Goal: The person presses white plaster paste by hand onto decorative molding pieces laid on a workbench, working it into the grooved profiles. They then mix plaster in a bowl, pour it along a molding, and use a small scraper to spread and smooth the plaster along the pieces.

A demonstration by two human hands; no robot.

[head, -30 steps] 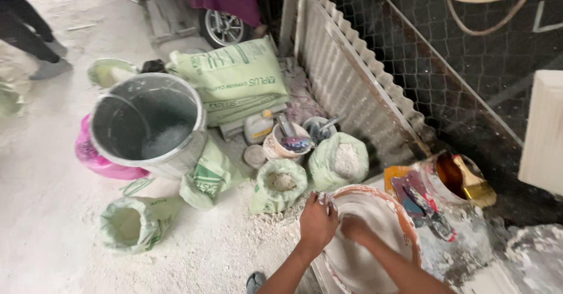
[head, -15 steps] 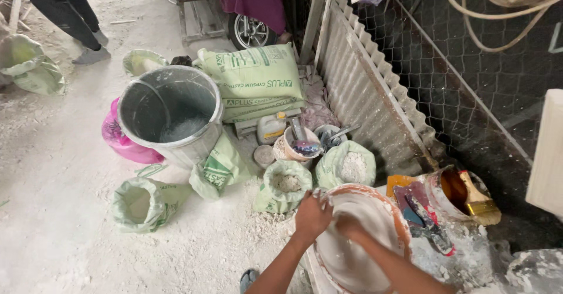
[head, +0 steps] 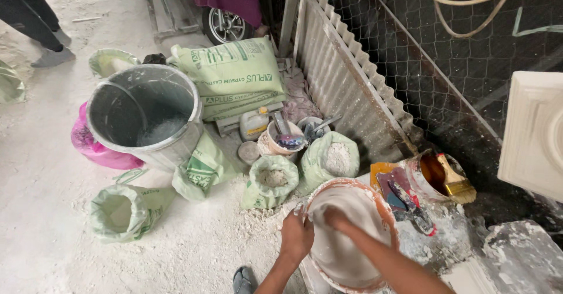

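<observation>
The left hand [head: 296, 238] has its grip closed on the near-left rim of a plaster-smeared basin [head: 349, 235] at the bottom centre, on the dusty floor [head: 47, 212]. The right hand [head: 335, 219] reaches inside the basin, fingers pressed into white paste; whether they clench anything cannot be told. Open green sacks of powder [head: 271, 179] stand just beyond, near a grey bucket [head: 143, 115].
</observation>
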